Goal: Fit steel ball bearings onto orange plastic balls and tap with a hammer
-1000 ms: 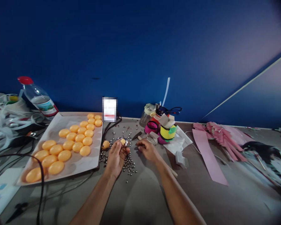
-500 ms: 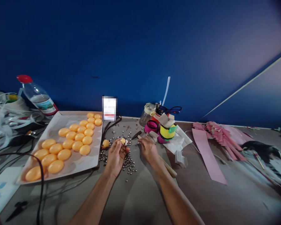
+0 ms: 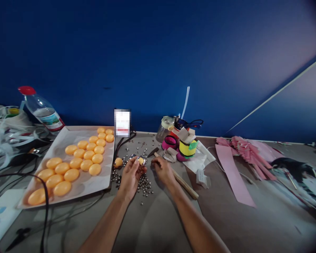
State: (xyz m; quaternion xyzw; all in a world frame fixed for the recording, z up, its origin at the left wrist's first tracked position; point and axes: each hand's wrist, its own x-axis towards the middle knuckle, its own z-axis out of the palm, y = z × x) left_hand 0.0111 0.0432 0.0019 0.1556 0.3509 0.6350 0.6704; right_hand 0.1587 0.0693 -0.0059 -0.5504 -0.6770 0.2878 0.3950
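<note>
My left hand [image 3: 131,175] is closed around a ball partly covered in shiny silver pieces, and a pale yellow-orange patch of the ball [image 3: 141,161] shows at the fingertips. Just to the right, my right hand [image 3: 162,169] hovers with its fingers drawn together; whatever is in them is hidden or too small to name. A hammer [image 3: 185,184] with a wooden handle lies beside and partly behind that hand. Loose silver beads [image 3: 145,185] are scattered below and around my left hand. Left of it rests a single orange ball [image 3: 118,162].
A white tray [image 3: 81,186] of orange balls stands at left, near a red-capped bottle [image 3: 46,114]. Behind the hands are a phone-like screen [image 3: 122,123], a glass jar [image 3: 165,128] and a pink-and-yellow tape bundle [image 3: 186,149]. Pink ribbon [image 3: 234,175] lies at right; dark cables cross the left.
My right hand has shifted left, nearer my left hand and away from the hammer's head. The ball in my left hand has turned or tilted slightly, showing more of its bare patch.
</note>
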